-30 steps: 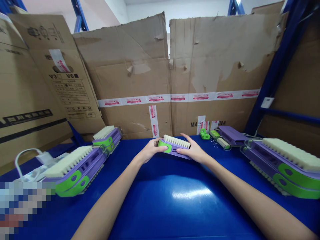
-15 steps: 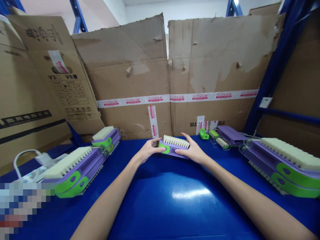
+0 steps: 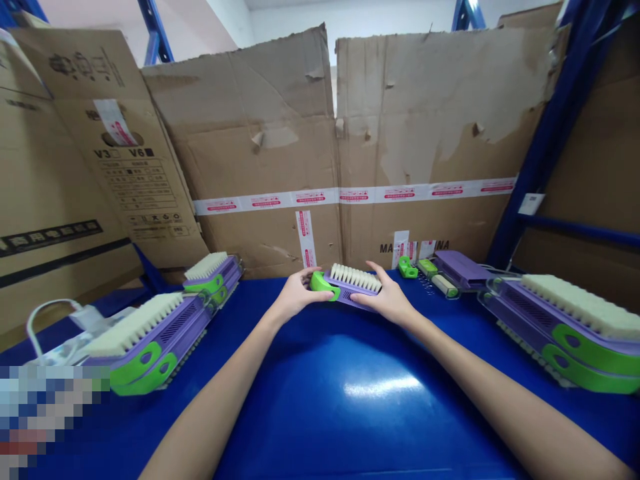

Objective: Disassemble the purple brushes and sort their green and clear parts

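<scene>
A purple brush [image 3: 350, 285] with white bristles and a green end piece is held over the blue table [image 3: 350, 393], near the cardboard wall. My left hand [image 3: 295, 295] grips its green end, fingers curled round it. My right hand [image 3: 386, 299] holds the other end, with the thumb on the near side and a finger along the far side. The bristles face up.
Rows of the same purple and green brushes lie at the left [image 3: 150, 330] and the right [image 3: 565, 323]. Loose purple and green parts [image 3: 440, 273] sit at the back right. Cardboard boxes [image 3: 310, 153] wall the back and left. Blue rack posts [image 3: 550, 133] stand at the right.
The brush has lifted slightly and moved toward the cardboard wall. Its green end now sticks out more in my left hand.
</scene>
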Action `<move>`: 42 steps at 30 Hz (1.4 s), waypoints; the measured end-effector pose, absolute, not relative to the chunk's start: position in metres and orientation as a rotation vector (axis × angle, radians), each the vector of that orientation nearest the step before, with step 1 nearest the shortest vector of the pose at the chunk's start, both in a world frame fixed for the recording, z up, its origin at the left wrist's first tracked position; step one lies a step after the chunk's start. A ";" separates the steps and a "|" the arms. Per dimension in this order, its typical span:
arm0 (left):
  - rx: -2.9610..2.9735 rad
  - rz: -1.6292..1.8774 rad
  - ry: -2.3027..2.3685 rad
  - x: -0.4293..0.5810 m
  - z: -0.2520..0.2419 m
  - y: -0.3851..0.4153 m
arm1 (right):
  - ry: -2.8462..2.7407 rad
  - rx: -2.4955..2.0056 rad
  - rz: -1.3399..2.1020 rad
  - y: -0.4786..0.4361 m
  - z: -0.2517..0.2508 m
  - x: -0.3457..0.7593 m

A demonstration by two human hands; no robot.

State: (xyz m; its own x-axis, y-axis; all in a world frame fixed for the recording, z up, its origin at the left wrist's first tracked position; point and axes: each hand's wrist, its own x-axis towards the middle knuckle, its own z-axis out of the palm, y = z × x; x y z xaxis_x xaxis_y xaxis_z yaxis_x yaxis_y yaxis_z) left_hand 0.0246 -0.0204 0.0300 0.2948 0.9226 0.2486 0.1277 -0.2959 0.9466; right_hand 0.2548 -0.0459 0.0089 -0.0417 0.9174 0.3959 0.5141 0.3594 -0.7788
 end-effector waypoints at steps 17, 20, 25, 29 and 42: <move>1.773 1.223 1.397 -0.001 -0.004 0.009 | -1.635 -1.466 0.325 -0.039 0.002 0.258; 1.800 1.160 1.451 -0.002 -0.004 0.008 | -1.662 -1.468 0.329 -0.039 0.001 0.258; 1.867 1.232 1.317 0.013 0.006 -0.003 | -1.711 -1.423 0.375 -0.042 0.001 0.255; 1.888 1.169 1.175 0.021 0.017 -0.011 | -1.762 -1.323 0.394 -0.044 0.001 0.253; 1.839 1.334 1.207 0.006 0.018 0.000 | -1.751 -1.344 0.378 -0.041 -0.001 0.255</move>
State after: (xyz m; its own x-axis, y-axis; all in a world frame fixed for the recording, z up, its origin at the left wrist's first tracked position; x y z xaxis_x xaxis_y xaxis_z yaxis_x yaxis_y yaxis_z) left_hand 0.0063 0.0003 0.0181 0.0993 0.8973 0.4301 0.3387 -0.4369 0.8333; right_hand 0.2553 -0.0413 -0.0011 -0.0368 0.8926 0.4494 0.6274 0.3707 -0.6848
